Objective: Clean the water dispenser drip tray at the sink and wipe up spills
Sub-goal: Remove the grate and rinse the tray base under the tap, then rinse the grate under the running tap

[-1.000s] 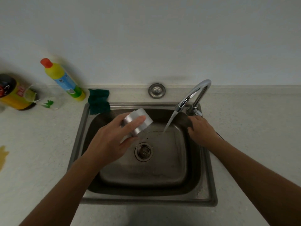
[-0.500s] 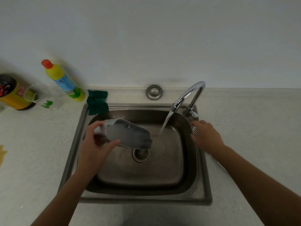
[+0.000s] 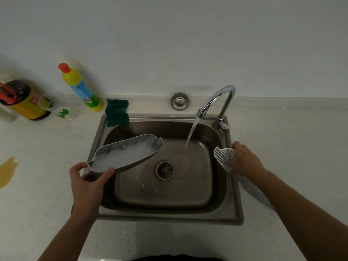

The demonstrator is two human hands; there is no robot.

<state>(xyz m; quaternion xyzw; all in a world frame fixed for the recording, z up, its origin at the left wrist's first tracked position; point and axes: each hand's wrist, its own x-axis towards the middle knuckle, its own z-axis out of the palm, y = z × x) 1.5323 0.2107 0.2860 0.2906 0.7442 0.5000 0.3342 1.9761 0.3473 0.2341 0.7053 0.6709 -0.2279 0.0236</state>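
Note:
My left hand (image 3: 88,182) grips the near end of the grey drip tray (image 3: 128,153), held open side up over the left part of the steel sink (image 3: 163,213). My right hand (image 3: 244,159) rests on the white slotted grille (image 3: 225,157), which lies along the sink's right rim and runs under my forearm. Water streams from the chrome tap (image 3: 216,99) into the basin, to the right of the tray. A yellow-brown spill (image 3: 7,171) stains the counter at the far left.
A green scouring pad (image 3: 116,112) hangs over the sink's back left corner. A yellow detergent bottle (image 3: 81,87), a clear glass (image 3: 54,105) and a yellow can (image 3: 24,100) stand against the wall at the left. A round metal cap (image 3: 179,101) sits behind the sink.
My left hand turned the tray from edge-on to open side up and drew it leftward, away from the stream. My right hand left the tap and came down onto the grille.

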